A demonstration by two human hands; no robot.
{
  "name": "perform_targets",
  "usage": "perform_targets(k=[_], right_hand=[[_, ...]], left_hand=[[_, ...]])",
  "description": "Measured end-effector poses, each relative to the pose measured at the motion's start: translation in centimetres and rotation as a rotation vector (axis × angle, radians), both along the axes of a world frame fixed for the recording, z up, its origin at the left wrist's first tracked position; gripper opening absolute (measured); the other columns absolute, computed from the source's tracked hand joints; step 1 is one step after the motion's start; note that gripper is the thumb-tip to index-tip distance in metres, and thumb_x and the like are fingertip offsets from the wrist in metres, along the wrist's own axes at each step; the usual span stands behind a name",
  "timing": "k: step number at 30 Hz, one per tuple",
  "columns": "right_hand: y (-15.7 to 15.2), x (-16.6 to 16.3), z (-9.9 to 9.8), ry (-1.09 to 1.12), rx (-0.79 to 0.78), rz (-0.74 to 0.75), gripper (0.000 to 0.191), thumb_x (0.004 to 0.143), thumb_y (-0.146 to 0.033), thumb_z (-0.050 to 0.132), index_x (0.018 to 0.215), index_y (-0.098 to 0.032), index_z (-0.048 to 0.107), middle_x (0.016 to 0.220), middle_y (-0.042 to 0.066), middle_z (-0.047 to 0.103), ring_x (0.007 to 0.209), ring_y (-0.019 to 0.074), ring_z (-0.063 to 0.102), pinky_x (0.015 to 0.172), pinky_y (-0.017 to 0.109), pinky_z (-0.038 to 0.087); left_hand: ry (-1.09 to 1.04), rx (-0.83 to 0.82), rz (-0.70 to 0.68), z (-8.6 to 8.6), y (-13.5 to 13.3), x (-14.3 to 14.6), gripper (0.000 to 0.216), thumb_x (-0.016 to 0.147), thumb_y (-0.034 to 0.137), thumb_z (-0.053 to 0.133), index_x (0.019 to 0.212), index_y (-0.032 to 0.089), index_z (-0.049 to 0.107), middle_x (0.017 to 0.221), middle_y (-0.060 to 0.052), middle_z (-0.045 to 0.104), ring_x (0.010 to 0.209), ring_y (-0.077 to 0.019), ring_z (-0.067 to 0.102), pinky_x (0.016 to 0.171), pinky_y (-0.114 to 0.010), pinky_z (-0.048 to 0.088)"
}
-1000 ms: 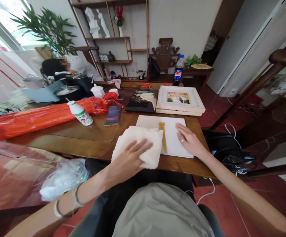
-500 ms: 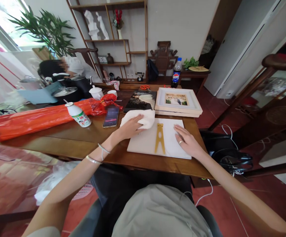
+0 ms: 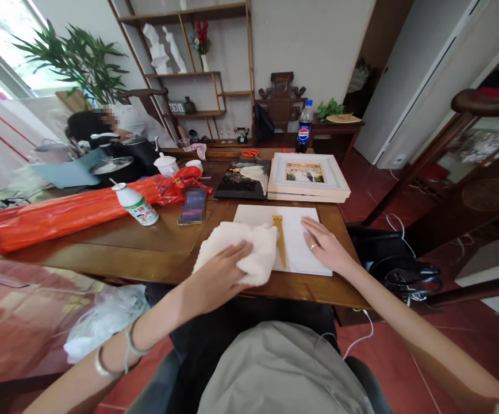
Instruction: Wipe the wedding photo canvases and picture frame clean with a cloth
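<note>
Here, left hand (image 3: 218,277) on cloth (image 3: 260,250), right hand (image 3: 323,246) on page (image 3: 298,233)

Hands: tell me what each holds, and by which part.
The left hand lies atop the cloth; whether it grips is unclear. The right hand holds nothing, resting on white paper.

Toward one o'clock from the middle of the head view, the blue label on the dark cola bottle (image 3: 303,129) carries the round Pepsi emblem; white characters below it are too small to make out. Toward eleven o'clock, a number display (image 3: 176,107) on the shelf reads 0, 3 and an unclear third digit. At nine o'clock, the white drink bottle (image 3: 136,206) bears coloured print, illegible here.
</note>
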State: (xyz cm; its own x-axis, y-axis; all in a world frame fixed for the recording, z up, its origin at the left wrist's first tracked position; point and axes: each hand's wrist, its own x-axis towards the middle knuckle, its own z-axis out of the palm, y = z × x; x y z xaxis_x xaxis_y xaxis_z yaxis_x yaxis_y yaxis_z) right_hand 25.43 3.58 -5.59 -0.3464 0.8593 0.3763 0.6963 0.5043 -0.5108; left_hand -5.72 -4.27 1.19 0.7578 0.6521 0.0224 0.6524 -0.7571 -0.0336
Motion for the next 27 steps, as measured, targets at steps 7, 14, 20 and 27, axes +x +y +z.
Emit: perform_targets(k=[7, 14, 20, 27], right_hand=[[0.1, 0.0, -0.1, -0.003, 0.013, 0.003, 0.047, 0.094, -0.032, 0.04, 0.134, -0.013, 0.053, 0.144, 0.014, 0.049, 0.137, 0.027, 0.04, 0.115, 0.05, 0.032], [0.1, 0.1, -0.2, 0.004, 0.033, 0.011, 0.046, 0.094, -0.031, 0.04, 0.134, -0.014, 0.053, 0.144, 0.014, 0.049, 0.137, 0.0266, 0.04, 0.115, 0.051, 0.033], [0.1, 0.1, -0.2, -0.008, 0.048, 0.015, 0.046, 0.094, -0.03, 0.04, 0.134, -0.011, 0.053, 0.143, 0.016, 0.049, 0.138, 0.0269, 0.04, 0.115, 0.05, 0.033], [0.1, 0.0, -0.4, 0.012, 0.06, 0.02, 0.044, 0.094, -0.029, 0.04, 0.134, -0.015, 0.053, 0.142, 0.015, 0.051, 0.136, 0.0282, 0.042, 0.113, 0.053, 0.035]], left_hand=[[-0.028, 0.022, 0.001, -0.8, 3.5, -0.3, 0.028, 0.098, 0.029, 0.045, 0.103, 0.015, 0.068, 0.132, -0.011, 0.058, 0.138, -0.0234, 0.036, 0.113, -0.039, 0.032], [-0.052, -0.138, 0.185, 1.1, 13.0, -0.3, 0.041, 0.102, 0.03, 0.027, 0.122, 0.015, 0.059, 0.117, -0.012, 0.065, 0.11, -0.023, 0.06, 0.095, -0.034, 0.043], [-0.137, -0.329, 0.192, 2.9, 15.4, 3.2, 0.061, 0.097, 0.055, 0.024, 0.115, 0.01, 0.061, 0.118, -0.015, 0.064, 0.103, -0.0238, 0.061, 0.088, -0.028, 0.042], [-0.167, -0.444, 0.116, 3.4, 16.9, 9.8, 0.071, 0.093, 0.063, 0.022, 0.123, 0.009, 0.058, 0.127, -0.017, 0.059, 0.109, -0.0253, 0.056, 0.09, -0.029, 0.04]])
